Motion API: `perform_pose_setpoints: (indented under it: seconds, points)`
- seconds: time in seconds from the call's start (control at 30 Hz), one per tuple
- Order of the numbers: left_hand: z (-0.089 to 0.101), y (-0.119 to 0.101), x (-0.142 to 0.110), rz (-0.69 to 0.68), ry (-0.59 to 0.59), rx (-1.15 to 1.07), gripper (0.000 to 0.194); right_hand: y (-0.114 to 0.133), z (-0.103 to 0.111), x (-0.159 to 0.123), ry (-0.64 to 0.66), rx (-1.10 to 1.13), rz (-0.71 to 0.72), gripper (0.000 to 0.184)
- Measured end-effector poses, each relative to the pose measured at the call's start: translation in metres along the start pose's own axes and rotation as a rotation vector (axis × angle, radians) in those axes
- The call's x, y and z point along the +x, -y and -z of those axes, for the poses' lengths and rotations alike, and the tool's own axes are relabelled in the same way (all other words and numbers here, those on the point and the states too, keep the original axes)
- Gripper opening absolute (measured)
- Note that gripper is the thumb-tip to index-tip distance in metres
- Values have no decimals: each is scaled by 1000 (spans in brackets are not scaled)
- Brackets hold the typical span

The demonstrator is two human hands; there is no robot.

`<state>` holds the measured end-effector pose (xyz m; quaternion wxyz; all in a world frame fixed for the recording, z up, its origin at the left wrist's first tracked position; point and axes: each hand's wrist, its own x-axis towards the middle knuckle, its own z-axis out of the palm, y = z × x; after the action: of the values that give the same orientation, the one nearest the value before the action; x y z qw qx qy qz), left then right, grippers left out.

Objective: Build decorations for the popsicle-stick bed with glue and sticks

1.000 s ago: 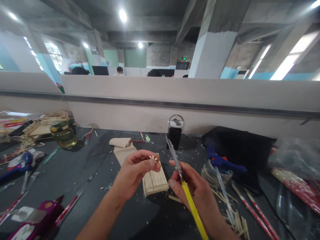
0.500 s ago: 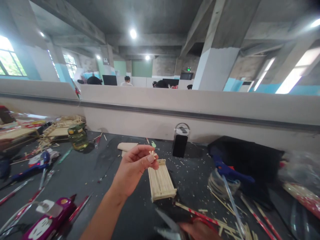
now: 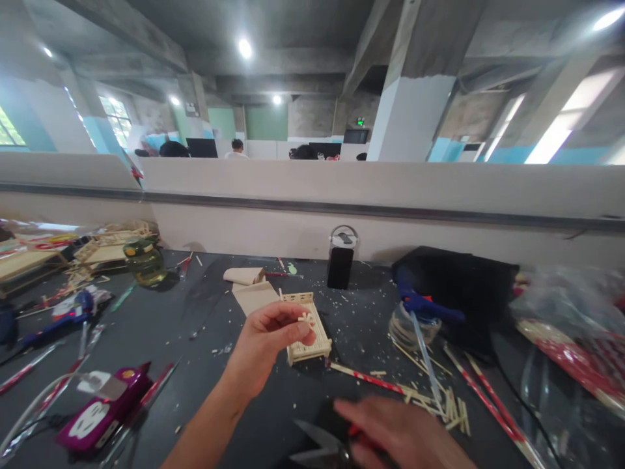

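Note:
Between the thumb and fingers of my left hand [image 3: 268,345] is a small cluster of short wooden stick pieces [image 3: 306,319], pinched above the table. Just behind it lies a small slatted frame of pale sticks [image 3: 312,339] with raised ends, partly hidden by the hand. My right hand [image 3: 400,430], blurred, is around the red handles of a pair of scissors [image 3: 319,449] at the bottom edge. The blades stand apart and point left; most of the handles are covered by the hand.
Cut sticks [image 3: 456,410] and a red-striped stick packet [image 3: 368,379] lie at right. A blue glue gun [image 3: 430,305] rests over a clear round container [image 3: 413,329]. A black phone [image 3: 340,268] stands at the back. A purple power strip [image 3: 107,410] and a glass jar [image 3: 145,262] are left.
The view has tilted and shifted, showing more of the near table. My left hand still pinches the stick pieces. More of my right hand has come into view, with the scissors' blades still apart.

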<state>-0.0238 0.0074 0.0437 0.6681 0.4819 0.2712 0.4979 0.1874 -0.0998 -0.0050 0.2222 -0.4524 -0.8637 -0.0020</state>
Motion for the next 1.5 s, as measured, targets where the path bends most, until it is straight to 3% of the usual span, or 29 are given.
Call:
perform_pose_setpoints:
  seconds: [0.1,0.17,0.3,0.57,0.77,1.07,1.5]
  points:
    - [-3,9,-2,45,-12,16,18,11,34,36,-290,160,-188,29]
    - [-5,15,-2,72,-25,17,21,11,41,56,-388,201,-237,25]
    - [-5,27,-2,69,-51,38,18,5,31,77,-317,328,-292,23]
    - [3,46,-6,65,-89,153,14,-1,12,83,-272,382,-261,16]
    - [4,44,-6,40,-81,268,8,-5,8,86,-215,370,-258,13]
    - [-1,41,-5,137,-42,120,11,-5,9,86,-186,411,-314,14]
    - [-1,39,-4,135,-58,100,12,-1,8,84,-176,443,-319,14]
